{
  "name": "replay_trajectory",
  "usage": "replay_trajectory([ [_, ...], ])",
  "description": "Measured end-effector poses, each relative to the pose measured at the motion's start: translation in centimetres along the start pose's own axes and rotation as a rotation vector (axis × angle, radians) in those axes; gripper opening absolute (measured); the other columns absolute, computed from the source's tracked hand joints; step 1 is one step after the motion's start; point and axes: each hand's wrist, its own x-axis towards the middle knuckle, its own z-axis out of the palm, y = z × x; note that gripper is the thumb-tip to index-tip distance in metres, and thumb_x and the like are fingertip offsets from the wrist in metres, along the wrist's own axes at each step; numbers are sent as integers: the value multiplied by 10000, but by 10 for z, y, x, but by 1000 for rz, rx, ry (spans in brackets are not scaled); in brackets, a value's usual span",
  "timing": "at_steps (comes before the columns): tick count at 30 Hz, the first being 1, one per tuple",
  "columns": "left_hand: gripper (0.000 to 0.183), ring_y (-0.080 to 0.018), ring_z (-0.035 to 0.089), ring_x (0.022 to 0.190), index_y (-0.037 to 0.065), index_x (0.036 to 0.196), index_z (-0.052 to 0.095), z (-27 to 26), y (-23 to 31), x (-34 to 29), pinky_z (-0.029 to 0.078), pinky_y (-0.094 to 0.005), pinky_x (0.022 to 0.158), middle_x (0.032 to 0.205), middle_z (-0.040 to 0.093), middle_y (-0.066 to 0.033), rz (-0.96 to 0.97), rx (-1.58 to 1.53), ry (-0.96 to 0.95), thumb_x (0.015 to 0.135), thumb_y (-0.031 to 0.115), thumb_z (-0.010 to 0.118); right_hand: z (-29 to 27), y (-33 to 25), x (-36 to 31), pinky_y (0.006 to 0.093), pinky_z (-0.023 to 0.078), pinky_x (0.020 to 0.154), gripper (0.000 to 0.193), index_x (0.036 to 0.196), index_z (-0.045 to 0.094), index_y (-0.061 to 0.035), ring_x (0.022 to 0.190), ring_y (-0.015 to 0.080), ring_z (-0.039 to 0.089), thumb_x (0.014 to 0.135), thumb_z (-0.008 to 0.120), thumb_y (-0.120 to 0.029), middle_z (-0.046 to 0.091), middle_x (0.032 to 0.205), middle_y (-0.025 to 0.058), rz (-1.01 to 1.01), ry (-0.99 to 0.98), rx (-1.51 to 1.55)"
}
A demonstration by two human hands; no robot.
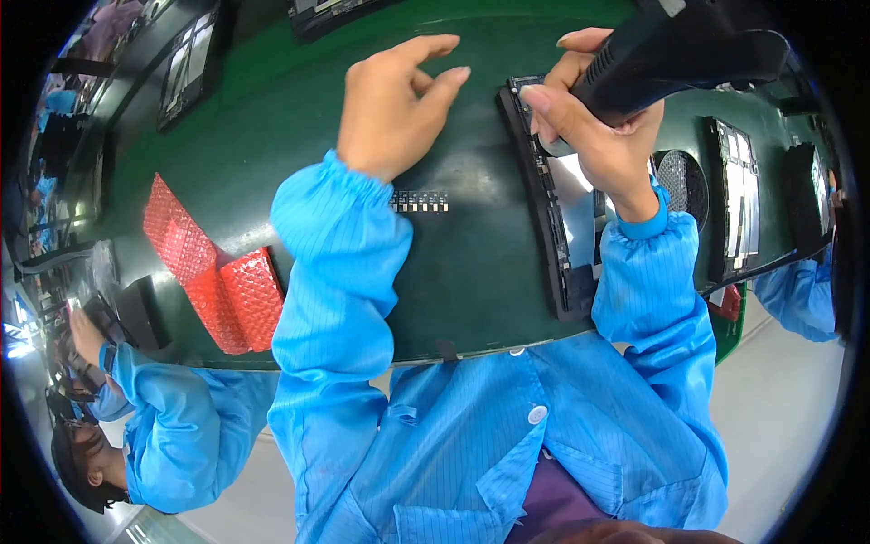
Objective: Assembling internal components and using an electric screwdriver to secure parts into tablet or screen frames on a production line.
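Flat open device [573,199], its pale panel and dark edge exposed, is laid at two o'clock from the centre of the view, the wearer being taken as six. Over its upper end the right hand [598,145] is placed, its fingers and thumb wrapped around a black tool [680,59], whose body is pointed away toward two o'clock. Whether the device is touched by the tool's working end cannot be told, as that end is hidden.

Near half past eleven the left hand [394,109] is held above the green worktop [480,272], thumb and forefinger parted, with nothing grasped.

Between the two sleeves, just above the centre, a strip of small pale parts [423,201] is laid out, partly covered by the left sleeve. Farther out, red bubble wrap [217,272] is spread at nine o'clock. Another open device [739,190] is set between two and three, and one more [190,68] at ten. A co-worker [181,426] is seen at eight.

The step in hand is judged to be tool work on the device's upper end; for the next move, a steady tool and a well-supported device seem to be called for.
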Motion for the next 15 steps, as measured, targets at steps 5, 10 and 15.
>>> replay_trajectory([
  [5,256,-156,612,624,1,1003,637,-15,22,-39,484,-255,572,804,658,-130,-30,141,-16,758,69,662,2,-18,6,233,433,457,418,1114,432,19,500,104,537,785,673,-74,550,626,58,111,17,-55],
  [10,205,-290,636,717,-7,926,646,-10,26,-72,513,-338,669,879,652,-172,55,205,-43,729,50,656,14,5,32,207,403,427,333,990,489,13,477,72,525,740,708,-1,551,590,26,-578,-135,327],
  [15,179,-293,622,830,-3,878,628,23,46,-97,508,-352,748,932,639,-156,367,266,-150,707,44,608,-12,27,22,209,407,428,290,955,506,16,475,71,524,743,703,3,562,599,29,-592,-107,246],
])
